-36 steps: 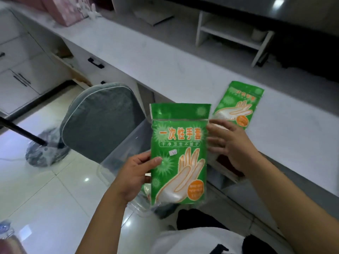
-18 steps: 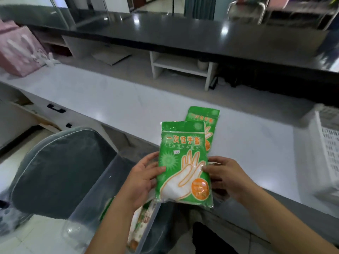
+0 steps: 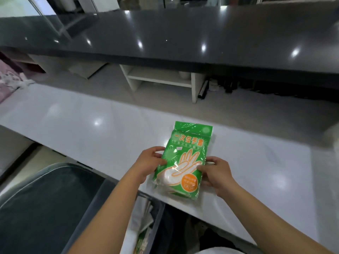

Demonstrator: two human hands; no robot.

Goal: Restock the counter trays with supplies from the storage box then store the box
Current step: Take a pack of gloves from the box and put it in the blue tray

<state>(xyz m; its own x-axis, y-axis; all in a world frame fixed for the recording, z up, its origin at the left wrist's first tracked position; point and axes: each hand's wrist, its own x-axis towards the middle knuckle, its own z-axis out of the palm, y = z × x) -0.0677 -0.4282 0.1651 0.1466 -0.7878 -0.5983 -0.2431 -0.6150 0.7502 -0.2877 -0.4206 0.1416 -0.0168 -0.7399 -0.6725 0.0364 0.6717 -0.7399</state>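
My left hand [image 3: 148,162] and right hand [image 3: 216,171] each have a grip on one side of the green pack of throwaway gloves [image 3: 185,162], fingers curled on its edges, so it stays flat and straight. The pack is down on the white surface [image 3: 91,125], close to the front edge by me, I think because that is a short reach from the clear storage box [image 3: 158,219] just under that edge. The surface has lots of room left, right and farther back, so I can push the pack away from the edge.
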